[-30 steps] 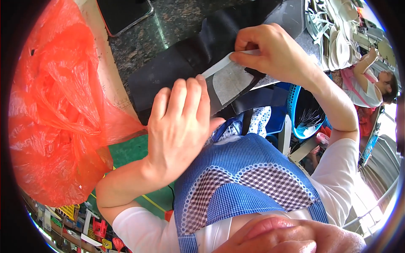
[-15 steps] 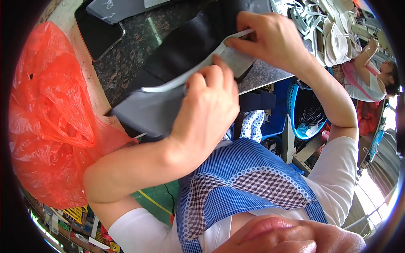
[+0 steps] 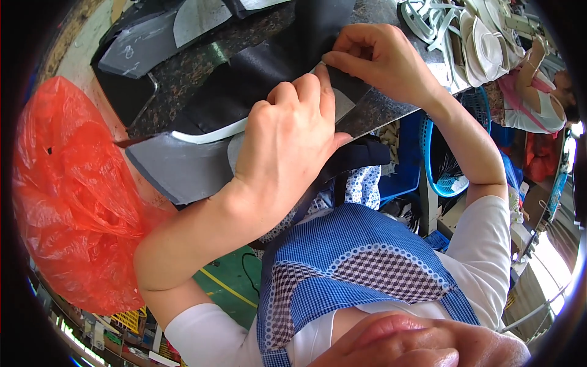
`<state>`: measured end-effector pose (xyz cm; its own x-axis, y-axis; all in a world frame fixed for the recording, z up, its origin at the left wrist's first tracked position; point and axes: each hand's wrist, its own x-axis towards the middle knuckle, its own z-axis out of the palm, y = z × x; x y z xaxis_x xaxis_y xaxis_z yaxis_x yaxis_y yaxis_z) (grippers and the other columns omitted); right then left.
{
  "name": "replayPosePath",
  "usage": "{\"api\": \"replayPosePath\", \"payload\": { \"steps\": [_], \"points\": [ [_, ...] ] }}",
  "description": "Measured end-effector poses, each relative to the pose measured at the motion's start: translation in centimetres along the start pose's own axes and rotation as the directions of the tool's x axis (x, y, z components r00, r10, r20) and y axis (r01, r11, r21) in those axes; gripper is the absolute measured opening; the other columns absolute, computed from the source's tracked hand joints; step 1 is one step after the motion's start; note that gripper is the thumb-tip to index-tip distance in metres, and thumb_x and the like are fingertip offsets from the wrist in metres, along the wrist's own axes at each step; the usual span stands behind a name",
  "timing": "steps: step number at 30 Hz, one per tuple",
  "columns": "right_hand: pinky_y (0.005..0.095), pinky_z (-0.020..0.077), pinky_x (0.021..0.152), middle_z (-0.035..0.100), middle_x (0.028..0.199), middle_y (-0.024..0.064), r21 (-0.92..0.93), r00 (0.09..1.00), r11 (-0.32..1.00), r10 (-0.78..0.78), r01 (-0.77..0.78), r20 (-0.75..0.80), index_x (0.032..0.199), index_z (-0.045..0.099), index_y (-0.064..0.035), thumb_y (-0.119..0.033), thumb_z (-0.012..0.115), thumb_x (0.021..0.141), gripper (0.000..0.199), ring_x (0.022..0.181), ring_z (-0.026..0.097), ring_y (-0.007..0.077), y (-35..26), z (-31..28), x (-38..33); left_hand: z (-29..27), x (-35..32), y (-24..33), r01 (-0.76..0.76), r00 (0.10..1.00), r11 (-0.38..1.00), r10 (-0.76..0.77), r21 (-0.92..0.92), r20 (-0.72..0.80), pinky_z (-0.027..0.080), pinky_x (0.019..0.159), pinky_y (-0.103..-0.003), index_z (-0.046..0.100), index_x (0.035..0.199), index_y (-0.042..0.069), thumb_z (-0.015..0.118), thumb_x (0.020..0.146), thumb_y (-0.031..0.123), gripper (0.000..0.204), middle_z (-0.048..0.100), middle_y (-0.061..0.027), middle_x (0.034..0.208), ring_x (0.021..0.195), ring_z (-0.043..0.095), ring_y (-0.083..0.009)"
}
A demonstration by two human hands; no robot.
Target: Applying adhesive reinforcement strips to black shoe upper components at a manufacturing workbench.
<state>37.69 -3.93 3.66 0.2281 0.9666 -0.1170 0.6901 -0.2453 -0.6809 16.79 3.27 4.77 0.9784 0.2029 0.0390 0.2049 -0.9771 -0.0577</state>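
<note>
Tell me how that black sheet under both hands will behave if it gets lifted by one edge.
The black sheet probably flops: it looks thin and lies flat on the speckled table. It seems light, since the right hand pinches its edge with fingertips alone. The left hand presses it down, so it may slide otherwise.
</note>
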Motion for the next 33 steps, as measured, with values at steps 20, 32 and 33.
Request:
{"api": "replayPosePath", "payload": {
  "steps": [20,32,33],
  "points": [
    [0.0375,0.0568,0.071,0.059,0.096,0.0097,-0.370,0.912,0.867,-0.396,0.333,-0.107,0.132,0.065,-0.0066,-0.014,0.069,0.093,0.040,0.085,0.066,0.0263,1.2,1.1,-3.7,-0.2,-0.3,-6.5,0.363,0.911,0.724,-0.409,-0.586,0.059,0.054,0.067,-0.041,0.065,0.118,0.004,0.084,0.085,0.027,0.045,0.069,-0.0146,0.082,0.070,0.068,-0.0302],
    [0.0274,0.0588,0.067,0.075,0.093,0.0180,0.466,0.716,0.543,0.525,-0.698,0.460,0.118,0.066,0.0158,-0.064,0.050,0.103,0.082,0.079,0.072,0.0215,0.9,-5.5,3.1,-0.2,-3.5,-1.7,0.218,0.917,0.758,-0.374,-0.615,-0.136,0.051,0.061,-0.037,0.058,0.117,0.003,0.083,0.076,0.003,0.048,0.059,-0.0051,0.088,0.069,0.063,-0.0228],
    [0.0291,0.0612,0.071,0.075,0.096,0.0214,0.480,0.733,0.559,0.439,-0.676,0.520,0.118,0.066,0.0157,-0.063,0.053,0.102,0.081,0.083,0.074,0.0239,1.9,-5.6,2.9,-0.4,-3.6,-1.9,0.282,0.910,0.747,-0.406,-0.602,-0.077,0.051,0.064,-0.039,0.061,0.109,0.004,0.083,0.078,0.004,0.037,0.057,-0.0067,0.087,0.071,0.062,-0.0255]
  ]
}}
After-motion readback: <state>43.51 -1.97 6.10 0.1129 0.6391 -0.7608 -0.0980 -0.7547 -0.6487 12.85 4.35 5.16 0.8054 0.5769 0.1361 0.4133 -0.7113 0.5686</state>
